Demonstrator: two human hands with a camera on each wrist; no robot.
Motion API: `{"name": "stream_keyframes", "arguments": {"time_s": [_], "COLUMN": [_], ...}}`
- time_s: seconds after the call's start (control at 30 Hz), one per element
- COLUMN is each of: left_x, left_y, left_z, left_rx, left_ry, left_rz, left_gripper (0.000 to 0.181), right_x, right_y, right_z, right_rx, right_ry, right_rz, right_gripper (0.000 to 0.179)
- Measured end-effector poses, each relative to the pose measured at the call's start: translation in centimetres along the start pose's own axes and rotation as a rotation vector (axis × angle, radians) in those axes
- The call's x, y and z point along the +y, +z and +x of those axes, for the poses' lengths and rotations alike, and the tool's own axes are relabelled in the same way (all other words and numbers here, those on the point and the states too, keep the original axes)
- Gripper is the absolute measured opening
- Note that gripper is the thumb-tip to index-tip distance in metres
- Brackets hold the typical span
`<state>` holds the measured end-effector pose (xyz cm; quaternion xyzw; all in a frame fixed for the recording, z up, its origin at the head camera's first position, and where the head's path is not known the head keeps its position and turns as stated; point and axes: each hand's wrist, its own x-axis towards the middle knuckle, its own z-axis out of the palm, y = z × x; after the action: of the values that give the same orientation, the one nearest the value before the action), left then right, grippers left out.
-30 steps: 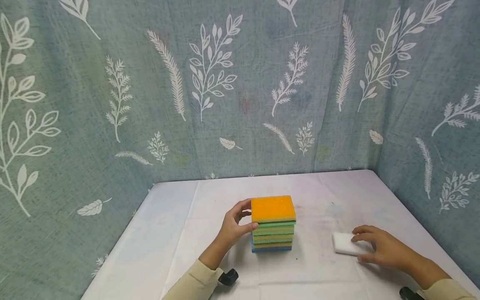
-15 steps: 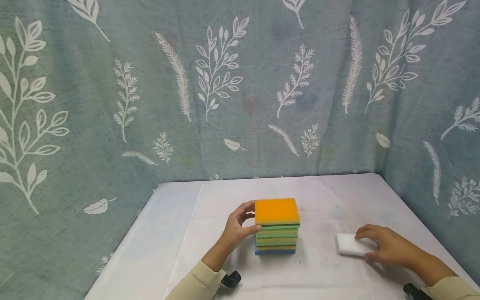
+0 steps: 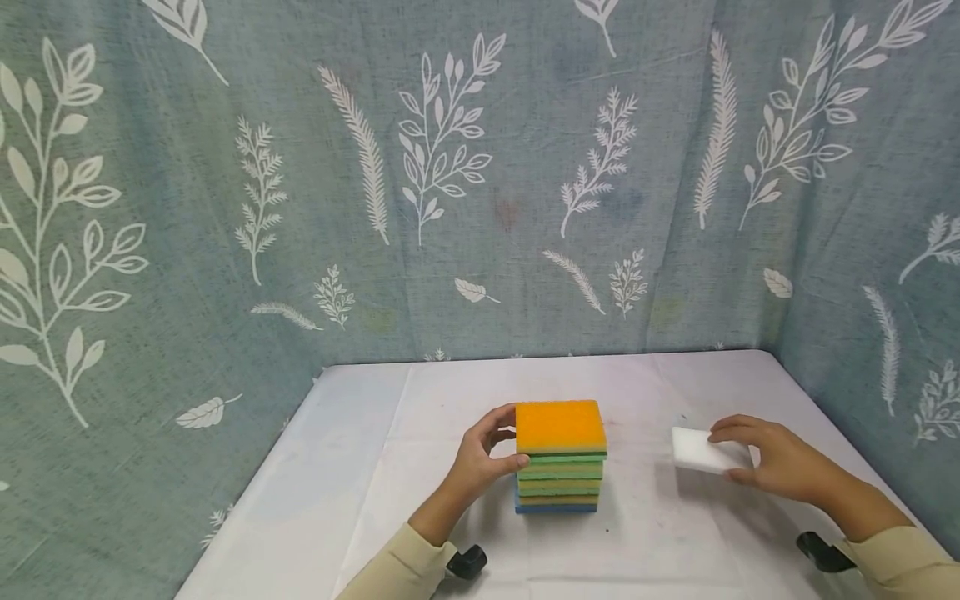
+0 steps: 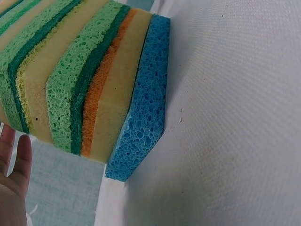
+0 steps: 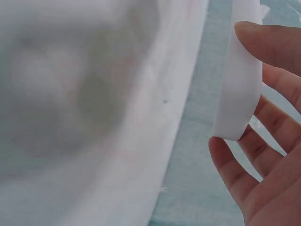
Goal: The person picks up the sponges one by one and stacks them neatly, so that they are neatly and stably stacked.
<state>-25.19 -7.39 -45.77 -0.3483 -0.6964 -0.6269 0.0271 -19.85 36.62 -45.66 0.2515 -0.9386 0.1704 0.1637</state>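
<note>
In the head view, a stack of sponges (image 3: 560,479) stands upright on the table, an orange one on top. My left hand (image 3: 480,450) holds the stack's upper left side, thumb at the front edge and fingers toward the back. The left wrist view shows the layers from the side, with a blue sponge (image 4: 143,96) at the bottom against the cloth. My right hand (image 3: 780,457) pinches a white sponge (image 3: 697,450) above the table to the right of the stack. In the right wrist view, the thumb (image 5: 270,44) presses one face of the white sponge, the fingers the other.
A white cloth (image 3: 420,417) covers the table. Grey-green curtains (image 3: 450,208) with white leaf prints rise behind it and at both sides. A dark wrist mount (image 3: 467,562) shows at the left sleeve, another at the right.
My right hand has lifted the white sponge off the table, its shadow now separate below it. My left hand stays at the stack. The head view has shifted slightly.
</note>
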Motion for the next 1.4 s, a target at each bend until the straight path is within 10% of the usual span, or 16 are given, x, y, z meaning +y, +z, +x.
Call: {"name": "stream_keyframes", "arguments": {"time_s": [0.4, 0.67, 0.9, 1.4], "left_x": [-0.3, -3.5, -0.1, 0.1], "left_y": [-0.1, -0.4, -0.1, -0.1], "left_z": [0.1, 0.0, 0.2, 0.2], "left_rx": [0.005, 0.028, -0.005, -0.02], "left_ry": [0.023, 0.039, 0.015, 0.005], "left_rz": [0.019, 0.016, 0.001, 0.016], "left_gripper": [0.066, 0.067, 0.067, 0.068], "right_x": [-0.8, -1.6, -2.6, -4.4], "right_y": [-0.7, -0.7, -0.9, -1.2], "right_z": [3.0, 5.0, 6.4, 8.8], "right_rx": [0.058, 0.076, 0.101, 0.144], "right_ry": [-0.017, -0.029, -0.046, -0.156], "right_rz": [0.029, 0.084, 0.117, 0.204], "right_gripper": [0.044, 0.04, 0.038, 0.039]}}
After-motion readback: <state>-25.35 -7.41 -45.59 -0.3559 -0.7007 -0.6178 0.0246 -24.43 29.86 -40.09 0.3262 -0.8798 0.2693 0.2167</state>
